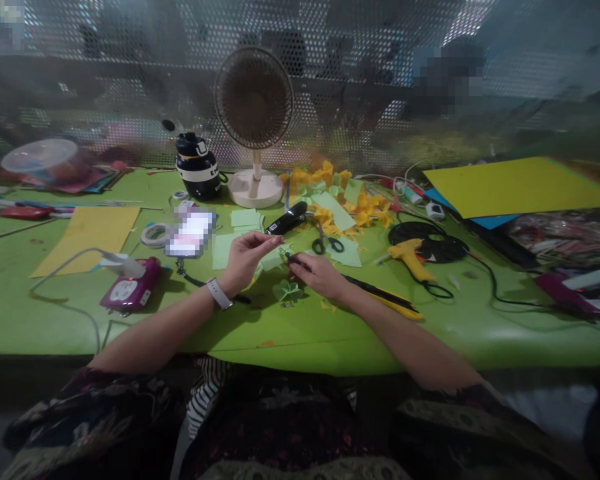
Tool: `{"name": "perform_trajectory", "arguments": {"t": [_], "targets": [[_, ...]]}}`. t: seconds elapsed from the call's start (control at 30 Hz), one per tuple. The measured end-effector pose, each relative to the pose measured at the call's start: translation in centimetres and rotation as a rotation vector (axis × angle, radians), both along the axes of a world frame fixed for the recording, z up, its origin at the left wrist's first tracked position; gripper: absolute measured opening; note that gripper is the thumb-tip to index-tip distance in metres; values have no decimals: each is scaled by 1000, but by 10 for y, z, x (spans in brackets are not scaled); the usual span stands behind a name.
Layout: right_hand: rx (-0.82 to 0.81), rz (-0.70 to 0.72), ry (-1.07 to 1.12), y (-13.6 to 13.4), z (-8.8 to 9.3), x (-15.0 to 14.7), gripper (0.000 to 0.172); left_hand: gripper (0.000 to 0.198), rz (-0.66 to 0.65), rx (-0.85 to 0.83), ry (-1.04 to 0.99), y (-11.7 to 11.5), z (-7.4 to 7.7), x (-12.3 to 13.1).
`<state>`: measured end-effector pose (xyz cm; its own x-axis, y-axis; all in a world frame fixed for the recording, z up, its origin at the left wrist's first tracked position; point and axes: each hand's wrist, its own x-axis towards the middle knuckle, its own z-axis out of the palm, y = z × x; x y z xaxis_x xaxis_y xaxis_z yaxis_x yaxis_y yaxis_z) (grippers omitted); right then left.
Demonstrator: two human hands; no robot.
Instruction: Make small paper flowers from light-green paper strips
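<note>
My left hand (245, 259), with a watch on its wrist, has thumb and fingertips pinched together; whatever lies between them is too small to make out. Close beside it, my right hand (317, 272) is closed around a slim dark tool (289, 257), whose kind I cannot tell. Light green paper shows behind the fingertips of both hands. Just below them on the table lies a green paper leaf shape (287, 289). Black-handled scissors (327, 244) and a black stapler (287, 219) lie beyond the hands. A yellow-and-black utility knife (387, 300) rests partly under my right forearm.
Orange paper flowers (325, 175) are piled behind the scissors. A fan (256, 190) and a dark bottle (199, 175) stand at the back. To the right is a yellow glue gun (414, 261); a phone (191, 233), tape roll (155, 235) and purple power socket (130, 293) lie left.
</note>
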<state>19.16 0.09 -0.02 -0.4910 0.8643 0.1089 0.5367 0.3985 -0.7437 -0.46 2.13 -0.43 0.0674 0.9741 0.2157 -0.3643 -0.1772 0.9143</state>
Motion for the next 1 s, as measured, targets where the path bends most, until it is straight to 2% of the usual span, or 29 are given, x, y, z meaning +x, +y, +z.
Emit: {"name": "perform_trajectory", "arguments": {"t": [0.2, 0.37, 0.53, 0.63, 0.77, 1.0], "targets": [[45, -33, -56, 0, 3, 2, 20, 23, 16, -11, -16, -1, 3, 0], [108, -120, -38, 1, 0, 3, 25, 25, 18, -28, -27, 1, 1, -1], [105, -155, 14, 2, -1, 6, 30, 27, 6, -33, -92, 4, 3, -2], [59, -157, 92, 3, -1, 7, 34, 31, 11, -44, -128, 5, 7, -3], [-71, -164, 284, 2, 3, 7, 37, 33, -10, -66, -80, 5, 8, -5], [-298, -228, 582, 0, 18, 5, 25, 27, -180, -87, -14, 5, 1, -5]]}}
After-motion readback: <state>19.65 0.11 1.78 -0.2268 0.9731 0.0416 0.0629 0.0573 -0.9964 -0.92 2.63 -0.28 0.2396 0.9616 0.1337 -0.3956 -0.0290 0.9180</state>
